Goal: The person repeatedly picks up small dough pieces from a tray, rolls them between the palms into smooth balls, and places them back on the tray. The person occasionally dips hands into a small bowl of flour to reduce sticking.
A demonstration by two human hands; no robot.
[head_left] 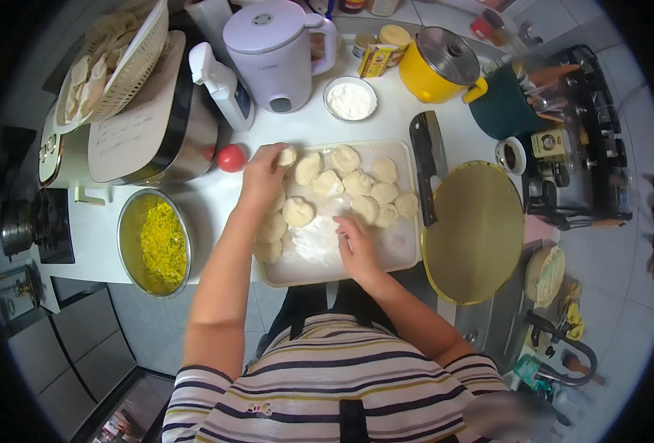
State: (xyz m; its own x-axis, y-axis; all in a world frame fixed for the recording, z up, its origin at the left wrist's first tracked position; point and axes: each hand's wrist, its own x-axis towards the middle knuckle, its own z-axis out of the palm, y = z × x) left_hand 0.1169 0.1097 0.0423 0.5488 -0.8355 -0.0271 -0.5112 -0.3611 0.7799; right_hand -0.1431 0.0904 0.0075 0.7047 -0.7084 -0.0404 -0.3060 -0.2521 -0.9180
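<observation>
A white rectangular tray (327,260), dusted with flour, lies before me with several round, flattened pieces of pale dough (357,183) on it. At its far left corner my left hand (263,173) grips one dough piece (287,156) between thumb and fingers. Just under that hand, more dough pieces (271,227) line the tray's left side. My right hand (357,249) is over the floured near part of the tray, its fingers loosely curled and apart, with nothing visible in them. The closest dough piece (364,210) to it lies just beyond its fingers.
Left of the tray are a metal bowl of shredded yellow filling (163,243) and a red tomato (232,158). A flour bowl (351,99) stands behind. On the right lie a cleaver (428,166) and a round board (473,238). A yellow pot (440,69) and lilac jug appliance (271,61) stand farther back.
</observation>
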